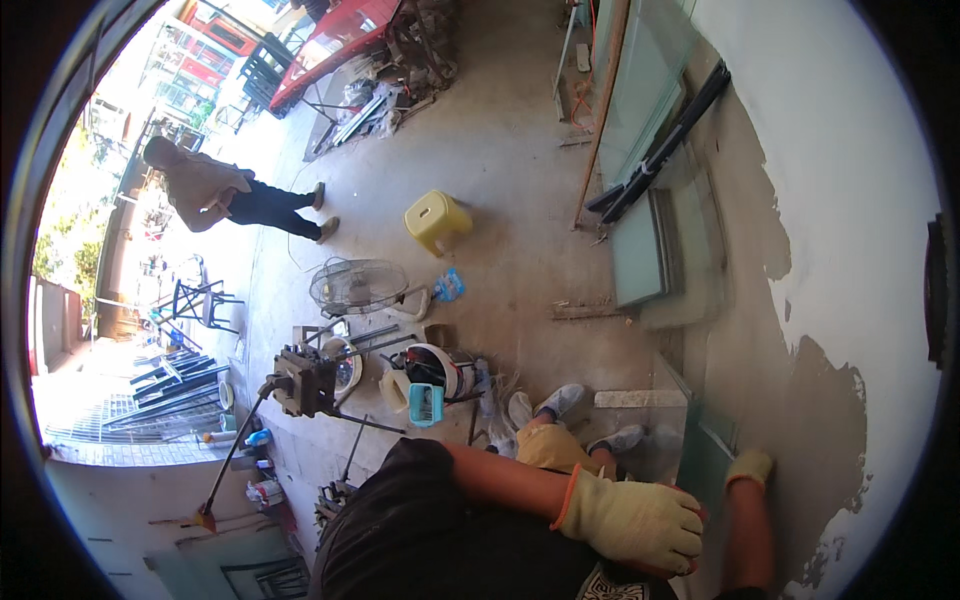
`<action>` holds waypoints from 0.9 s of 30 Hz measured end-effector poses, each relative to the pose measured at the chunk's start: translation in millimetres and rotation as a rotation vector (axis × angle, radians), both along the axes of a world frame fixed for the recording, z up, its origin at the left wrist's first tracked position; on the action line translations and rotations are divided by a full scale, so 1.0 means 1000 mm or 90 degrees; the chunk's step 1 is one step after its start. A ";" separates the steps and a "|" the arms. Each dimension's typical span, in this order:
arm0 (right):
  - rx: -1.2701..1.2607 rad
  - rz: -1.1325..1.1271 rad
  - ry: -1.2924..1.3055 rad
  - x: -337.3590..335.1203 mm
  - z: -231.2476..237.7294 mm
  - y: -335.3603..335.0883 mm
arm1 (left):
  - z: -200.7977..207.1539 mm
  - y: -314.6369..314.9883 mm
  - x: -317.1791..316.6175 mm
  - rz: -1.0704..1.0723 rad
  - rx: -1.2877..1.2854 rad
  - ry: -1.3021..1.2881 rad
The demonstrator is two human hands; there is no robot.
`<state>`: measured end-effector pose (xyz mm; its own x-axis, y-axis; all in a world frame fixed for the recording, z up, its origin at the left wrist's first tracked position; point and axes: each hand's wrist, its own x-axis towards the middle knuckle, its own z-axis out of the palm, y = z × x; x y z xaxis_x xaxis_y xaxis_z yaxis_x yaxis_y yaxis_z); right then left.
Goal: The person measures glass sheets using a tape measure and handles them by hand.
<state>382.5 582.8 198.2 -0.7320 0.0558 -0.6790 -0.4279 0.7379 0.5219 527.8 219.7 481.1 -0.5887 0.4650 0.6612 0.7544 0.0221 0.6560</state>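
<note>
My left hand [635, 525], in a pale yellow knit glove with an orange cuff, reaches across in front of my black shirt. Its fingers are curled, and red shows at their tips; whatever they hold is hidden. Farther right, my right hand [750, 468], in a matching glove, is close to the wall beside a greenish glass pane [708, 465]. That hand looks closed, with a thin pale strip running up to it that I cannot identify. Legs in tan shorts [553, 447] and grey shoes [565, 401] show beyond my left forearm.
Glass sheets [640, 262] lean along the partly painted wall [840, 190]. A yellow stool [436, 220], a fan [358, 286], a blue basket [426, 405] and buckets stand on the floor. Another person [225, 190] stands at far left. Dark metal frames [175, 380] lie left.
</note>
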 end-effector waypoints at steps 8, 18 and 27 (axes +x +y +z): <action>-0.159 0.023 0.031 0.013 0.049 -0.026 | -0.004 0.002 -0.010 -0.049 -0.018 -0.012; -0.110 -0.092 -0.002 0.034 0.111 -0.030 | 0.007 -0.002 -0.014 -0.015 -0.180 0.001; -0.160 -0.380 -0.048 0.099 0.147 0.007 | 0.006 0.005 -0.010 0.083 -0.189 0.044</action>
<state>481.9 589.5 345.4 -0.5740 0.2707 -0.7728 0.0644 0.9558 0.2870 517.8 224.3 487.0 -0.6143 0.5677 0.5481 0.7751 0.3041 0.5539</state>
